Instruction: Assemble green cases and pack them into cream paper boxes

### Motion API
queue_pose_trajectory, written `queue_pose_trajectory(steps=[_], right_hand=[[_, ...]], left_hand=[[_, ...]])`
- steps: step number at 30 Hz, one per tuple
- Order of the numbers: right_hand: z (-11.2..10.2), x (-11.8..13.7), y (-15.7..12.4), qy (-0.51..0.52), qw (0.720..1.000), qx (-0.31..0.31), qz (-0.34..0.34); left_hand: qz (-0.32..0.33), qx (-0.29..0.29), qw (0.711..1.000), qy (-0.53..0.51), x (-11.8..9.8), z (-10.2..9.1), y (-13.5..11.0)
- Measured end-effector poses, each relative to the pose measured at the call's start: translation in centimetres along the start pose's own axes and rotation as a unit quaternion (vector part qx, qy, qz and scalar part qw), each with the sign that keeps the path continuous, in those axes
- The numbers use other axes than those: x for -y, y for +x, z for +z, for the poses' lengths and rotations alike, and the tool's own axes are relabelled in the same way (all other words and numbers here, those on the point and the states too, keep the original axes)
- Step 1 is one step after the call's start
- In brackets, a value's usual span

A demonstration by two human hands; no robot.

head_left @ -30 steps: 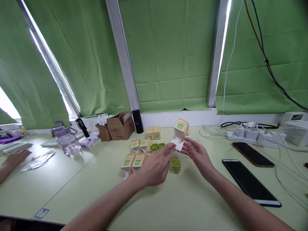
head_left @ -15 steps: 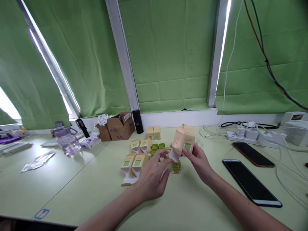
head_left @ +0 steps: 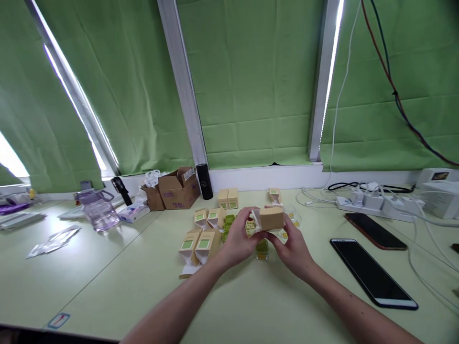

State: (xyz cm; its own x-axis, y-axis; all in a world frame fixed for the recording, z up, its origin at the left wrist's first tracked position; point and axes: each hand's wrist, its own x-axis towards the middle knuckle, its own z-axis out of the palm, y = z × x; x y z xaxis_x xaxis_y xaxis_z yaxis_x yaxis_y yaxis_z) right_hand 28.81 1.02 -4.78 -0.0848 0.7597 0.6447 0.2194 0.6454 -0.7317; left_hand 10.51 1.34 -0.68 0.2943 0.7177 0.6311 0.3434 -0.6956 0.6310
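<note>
A small tan carton [head_left: 271,218] lies on its side between my two hands, above the pale green table [head_left: 107,282]. My left hand [head_left: 237,241] grips its open white-flapped end. My right hand [head_left: 294,246] holds the other end from below. A small green-lidded jar [head_left: 262,249] stands on the table just under the hands. Several more tan cartons with green labels [head_left: 203,241] and green jars [head_left: 229,220] are grouped to the left of my left hand.
Brown cardboard boxes [head_left: 178,188] and a black cylinder [head_left: 204,181] stand at the back. A purple jug [head_left: 97,210] and a plastic bag [head_left: 53,240] lie left. Two phones [head_left: 373,272] and a power strip with cables [head_left: 373,200] occupy the right.
The carton has come down from upright to lying sideways. My left hand has closed on its flapped end and both hands have drawn together over the jar.
</note>
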Motion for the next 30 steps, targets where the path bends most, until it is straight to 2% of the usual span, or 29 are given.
queue_pose_trajectory(steps=[3, 6, 10, 14, 20, 24, 27, 30], right_hand=[[-0.2, -0.6, -0.1, -0.035, 0.999, -0.007, -0.032], [-0.2, -1.2, -0.1, -0.057, 0.996, -0.031, -0.06], [-0.2, -1.9, -0.1, -0.084, 0.994, -0.044, -0.061], [0.0, -2.2, -0.1, -0.106, 0.991, -0.052, -0.06], [0.0, -2.1, -0.1, -0.111, 0.99, -0.056, -0.067], [0.0, -2.1, -0.2, -0.108, 0.99, -0.055, -0.073], [0.0, -2.2, -0.3, -0.108, 0.989, -0.062, -0.084], [0.1, -2.1, -0.4, -0.105, 0.989, -0.062, -0.088]], left_hand=[[0.116, -0.036, 0.991, 0.058, 0.8, -0.4, -0.5], [0.205, -0.081, 0.966, 0.137, 1.5, -0.9, -1.0], [0.264, -0.113, 0.932, 0.22, 2.5, -1.2, -1.7], [0.304, -0.117, 0.915, 0.236, 3.1, -1.2, -2.3], [0.291, -0.132, 0.912, 0.258, 2.9, -1.1, -2.5], [0.261, -0.114, 0.939, 0.193, 2.5, -1.0, -2.5], [0.205, -0.109, 0.965, 0.126, 2.5, -0.9, -2.6], [0.104, -0.128, 0.986, 0.026, 2.9, -0.6, -2.7]])
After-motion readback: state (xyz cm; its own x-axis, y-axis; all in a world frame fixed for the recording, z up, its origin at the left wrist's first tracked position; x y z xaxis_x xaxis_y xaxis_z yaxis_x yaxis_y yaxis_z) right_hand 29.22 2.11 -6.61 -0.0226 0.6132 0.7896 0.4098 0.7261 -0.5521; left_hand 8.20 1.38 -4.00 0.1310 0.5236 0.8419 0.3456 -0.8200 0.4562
